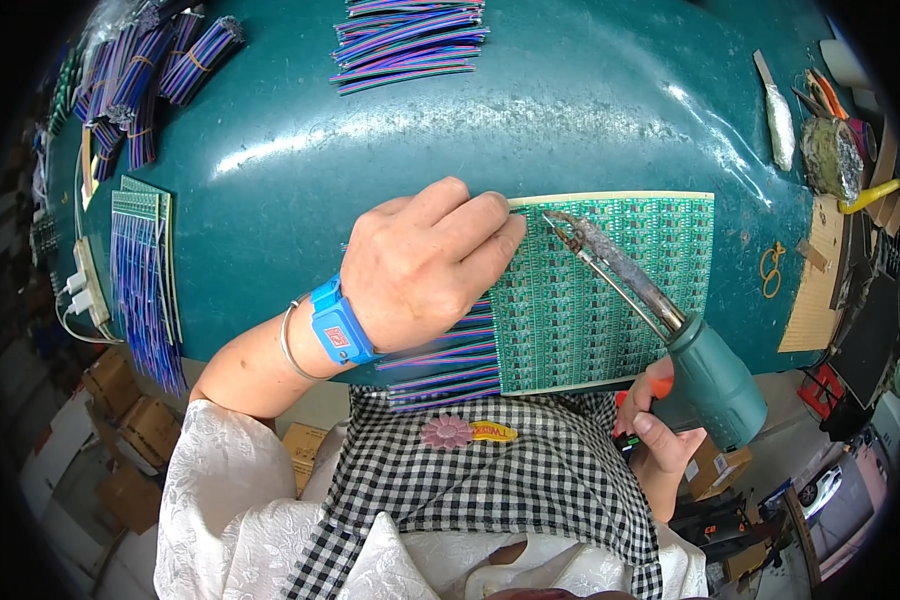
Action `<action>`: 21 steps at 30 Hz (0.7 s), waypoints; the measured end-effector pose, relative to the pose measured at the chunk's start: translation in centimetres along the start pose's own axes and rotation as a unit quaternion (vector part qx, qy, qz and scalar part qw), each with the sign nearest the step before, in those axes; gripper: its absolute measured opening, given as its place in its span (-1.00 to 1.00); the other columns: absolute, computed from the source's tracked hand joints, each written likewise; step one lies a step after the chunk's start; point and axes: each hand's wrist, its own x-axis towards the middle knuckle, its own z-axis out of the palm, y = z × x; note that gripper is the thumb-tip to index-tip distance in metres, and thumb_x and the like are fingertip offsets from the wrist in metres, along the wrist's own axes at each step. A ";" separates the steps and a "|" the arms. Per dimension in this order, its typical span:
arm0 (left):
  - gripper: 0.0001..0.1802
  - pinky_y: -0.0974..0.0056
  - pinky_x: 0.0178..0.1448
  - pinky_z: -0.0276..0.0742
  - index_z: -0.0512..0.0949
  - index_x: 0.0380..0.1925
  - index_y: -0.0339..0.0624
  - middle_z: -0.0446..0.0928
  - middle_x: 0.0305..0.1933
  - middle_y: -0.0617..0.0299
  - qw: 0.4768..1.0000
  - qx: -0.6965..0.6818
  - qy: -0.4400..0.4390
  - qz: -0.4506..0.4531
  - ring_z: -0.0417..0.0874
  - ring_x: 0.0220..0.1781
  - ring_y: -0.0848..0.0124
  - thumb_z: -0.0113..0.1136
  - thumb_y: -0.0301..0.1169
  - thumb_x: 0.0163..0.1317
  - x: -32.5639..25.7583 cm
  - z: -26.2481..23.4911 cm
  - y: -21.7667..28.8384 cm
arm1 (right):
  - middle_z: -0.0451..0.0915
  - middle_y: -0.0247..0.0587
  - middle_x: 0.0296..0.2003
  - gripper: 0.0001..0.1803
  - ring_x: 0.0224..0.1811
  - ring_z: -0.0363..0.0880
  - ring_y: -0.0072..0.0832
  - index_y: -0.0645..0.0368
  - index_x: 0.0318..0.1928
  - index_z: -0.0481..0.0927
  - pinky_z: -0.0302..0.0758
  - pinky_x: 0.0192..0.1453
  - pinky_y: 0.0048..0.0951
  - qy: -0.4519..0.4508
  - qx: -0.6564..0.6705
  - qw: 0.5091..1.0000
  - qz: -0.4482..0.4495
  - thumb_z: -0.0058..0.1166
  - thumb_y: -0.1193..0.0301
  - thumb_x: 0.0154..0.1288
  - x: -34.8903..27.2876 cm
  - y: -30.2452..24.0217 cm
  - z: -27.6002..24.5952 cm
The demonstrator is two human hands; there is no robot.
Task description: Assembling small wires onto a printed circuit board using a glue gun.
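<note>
My left hand [425, 255], with a blue wrist strap [339, 322], is closed in a pinch at the upper left edge of a green circuit board panel [610, 290]. A thin wire strip is in its fingers, mostly hidden by the hand. My right hand [660, 440] is wrapped round the grip of a soldering gun [718, 385] with a green body, which partly covers the fingers. The gun's metal tip points up-left and meets the panel just right of my left fingertips. Multicoloured wire strips [440, 378] stick out from the panel's lower left edge.
Loose wire strips [410, 45] lie at the far middle of the green table [270, 240]. Tied wire bundles [150, 70] and a wired panel [142, 270] are at left, near a power strip [88, 285]. At right are orange-handled scissors [771, 270] and a cardboard sheet [815, 280].
</note>
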 end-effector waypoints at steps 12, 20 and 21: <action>-0.78 0.18 -0.24 0.63 0.71 -0.30 -0.25 0.68 -0.24 0.15 0.990 -0.046 -0.078 -0.109 0.68 -0.30 0.23 0.36 -0.60 -0.02 0.9 -4.2 0.4 | 0.46 -0.20 -0.52 -0.30 -0.56 0.47 -0.40 0.41 0.23 0.45 0.47 -0.41 -0.42 -0.014 0.034 0.998 -0.052 0.31 0.55 -0.01 0.3 0.3 -0.9; -0.85 0.15 -0.13 0.62 0.73 -0.26 -0.20 0.67 -0.26 0.15 0.987 0.031 0.012 -0.155 0.68 -0.23 0.13 0.41 -0.51 0.14 2.7 -4.7 -6.4 | 0.43 -0.20 -0.51 -0.27 -0.67 0.41 -0.50 0.49 0.24 0.28 0.49 -0.63 -0.43 -0.036 0.043 0.989 -0.136 0.30 0.51 0.08 1.3 0.9 -1.9; -0.85 0.14 -0.12 0.61 0.73 -0.25 -0.17 0.65 -0.26 0.15 0.986 0.054 0.029 -0.158 0.66 -0.21 0.13 0.42 -0.47 0.14 2.9 -3.9 -7.1 | 0.43 -0.20 -0.50 -0.27 -0.66 0.41 -0.50 0.49 0.24 0.28 0.49 -0.62 -0.44 -0.041 0.046 0.989 -0.132 0.30 0.51 0.08 1.3 0.9 -1.8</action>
